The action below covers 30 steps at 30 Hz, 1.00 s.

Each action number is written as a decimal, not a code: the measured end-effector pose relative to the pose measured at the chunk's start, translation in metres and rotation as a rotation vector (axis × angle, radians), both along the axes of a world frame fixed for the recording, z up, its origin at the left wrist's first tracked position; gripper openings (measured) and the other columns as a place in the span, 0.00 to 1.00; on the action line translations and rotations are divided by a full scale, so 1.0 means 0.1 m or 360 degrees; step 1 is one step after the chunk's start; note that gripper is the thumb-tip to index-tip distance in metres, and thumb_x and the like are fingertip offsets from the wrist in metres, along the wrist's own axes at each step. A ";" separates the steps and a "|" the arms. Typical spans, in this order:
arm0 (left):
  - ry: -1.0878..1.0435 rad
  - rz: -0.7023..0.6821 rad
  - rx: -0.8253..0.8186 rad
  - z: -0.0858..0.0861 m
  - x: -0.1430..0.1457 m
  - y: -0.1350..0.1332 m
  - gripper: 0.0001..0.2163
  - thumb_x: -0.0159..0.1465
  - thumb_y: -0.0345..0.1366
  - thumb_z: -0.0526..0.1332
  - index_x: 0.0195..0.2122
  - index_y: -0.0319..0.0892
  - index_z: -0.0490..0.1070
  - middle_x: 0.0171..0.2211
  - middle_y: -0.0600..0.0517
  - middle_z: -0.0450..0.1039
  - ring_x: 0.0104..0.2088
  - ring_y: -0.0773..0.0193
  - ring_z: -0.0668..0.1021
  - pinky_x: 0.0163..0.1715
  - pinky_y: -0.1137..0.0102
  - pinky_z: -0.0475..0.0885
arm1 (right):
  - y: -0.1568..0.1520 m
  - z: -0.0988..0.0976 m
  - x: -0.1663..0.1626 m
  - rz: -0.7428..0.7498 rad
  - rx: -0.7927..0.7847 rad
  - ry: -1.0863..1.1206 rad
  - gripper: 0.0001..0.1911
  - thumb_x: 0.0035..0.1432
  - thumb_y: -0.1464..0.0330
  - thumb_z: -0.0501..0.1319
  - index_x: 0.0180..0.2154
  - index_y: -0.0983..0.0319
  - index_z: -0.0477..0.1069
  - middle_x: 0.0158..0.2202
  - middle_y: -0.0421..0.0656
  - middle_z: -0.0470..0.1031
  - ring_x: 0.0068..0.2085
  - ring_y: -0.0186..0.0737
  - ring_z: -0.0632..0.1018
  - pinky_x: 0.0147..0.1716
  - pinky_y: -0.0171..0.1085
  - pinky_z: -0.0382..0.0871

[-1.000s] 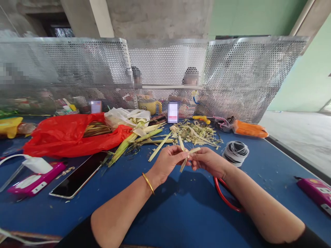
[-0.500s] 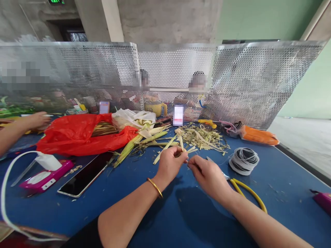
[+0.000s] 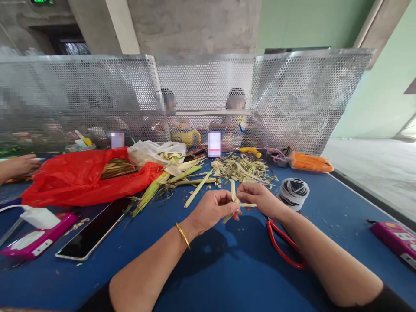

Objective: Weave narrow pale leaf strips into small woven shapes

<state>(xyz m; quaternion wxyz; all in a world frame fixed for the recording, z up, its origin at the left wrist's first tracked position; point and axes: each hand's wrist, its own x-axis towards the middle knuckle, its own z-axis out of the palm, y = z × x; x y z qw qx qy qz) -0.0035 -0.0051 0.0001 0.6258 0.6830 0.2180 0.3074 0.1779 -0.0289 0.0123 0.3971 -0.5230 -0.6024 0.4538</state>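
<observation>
Pale corn husk strips (image 3: 233,190), joined at a small knot-like middle, are pinched between the thumb and fingers of my left hand (image 3: 214,208). The strips stick out upward, to the right and downward. My right hand (image 3: 255,197) is beside it, fingers bent and closed around the husk's right side; its fingertips are partly hidden. Under my right forearm lies a tool with a red looped handle (image 3: 284,247), its head mostly covered. A loose husk strip (image 3: 199,188) lies just left of and beyond my hands.
Shredded husk (image 3: 247,168) is heaped ahead. Husk leaves (image 3: 152,190) lie by a red plastic bag (image 3: 78,177). A wire coil (image 3: 293,193) and an orange packet (image 3: 310,162) sit right. A phone (image 3: 94,229) and a power strip (image 3: 61,227) lie left. Perforated panels (image 3: 204,82) stand behind; another person's hand (image 3: 21,167) shows far left.
My view has shifted right. My right hand has moved up against the husk, and the strips now spread apart in my left hand. A red handle shows where a yellow one showed.
</observation>
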 end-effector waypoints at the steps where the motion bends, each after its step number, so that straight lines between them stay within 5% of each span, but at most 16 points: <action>1: -0.0046 0.0034 -0.0019 0.01 0.00 0.00 0.06 0.57 0.37 0.63 0.30 0.39 0.72 0.27 0.53 0.75 0.27 0.68 0.77 0.33 0.72 0.70 | 0.00 -0.04 -0.03 -0.0010 -0.0046 0.0048 0.11 0.47 0.62 0.64 0.23 0.62 0.68 0.16 0.35 0.66 0.19 0.30 0.66 0.20 0.31 0.59; 10: -0.0069 0.0607 0.0101 0.00 0.02 0.04 0.07 0.57 0.37 0.63 0.32 0.40 0.72 0.26 0.54 0.74 0.28 0.66 0.77 0.29 0.73 0.70 | -0.11 -0.24 -0.33 -0.0232 -0.0153 0.0276 0.14 0.51 0.58 0.60 0.25 0.61 0.64 0.17 0.33 0.63 0.17 0.29 0.66 0.19 0.30 0.60; 16: 0.0032 0.0828 0.0424 -0.02 0.00 0.07 0.04 0.57 0.34 0.63 0.31 0.41 0.70 0.27 0.54 0.74 0.28 0.66 0.78 0.32 0.73 0.71 | -0.18 -0.19 -0.34 -0.0379 0.0484 -0.0509 0.09 0.59 0.65 0.55 0.27 0.60 0.66 0.17 0.35 0.65 0.20 0.32 0.66 0.22 0.32 0.56; 23: 0.0136 0.0759 0.0454 0.00 -0.02 0.08 0.03 0.55 0.32 0.63 0.29 0.41 0.69 0.25 0.55 0.74 0.26 0.65 0.78 0.29 0.73 0.71 | -0.26 -0.02 -0.24 -0.0108 0.0954 -0.1053 0.10 0.64 0.69 0.51 0.34 0.59 0.69 0.33 0.41 0.76 0.32 0.35 0.74 0.31 0.31 0.59; 30: 0.0303 0.0399 0.0369 0.02 -0.02 0.04 0.04 0.55 0.34 0.64 0.29 0.41 0.70 0.25 0.54 0.74 0.25 0.65 0.77 0.29 0.72 0.71 | -0.20 0.07 -0.11 -0.0141 0.0897 -0.1088 0.08 0.61 0.70 0.54 0.31 0.59 0.70 0.27 0.39 0.73 0.28 0.34 0.71 0.28 0.31 0.57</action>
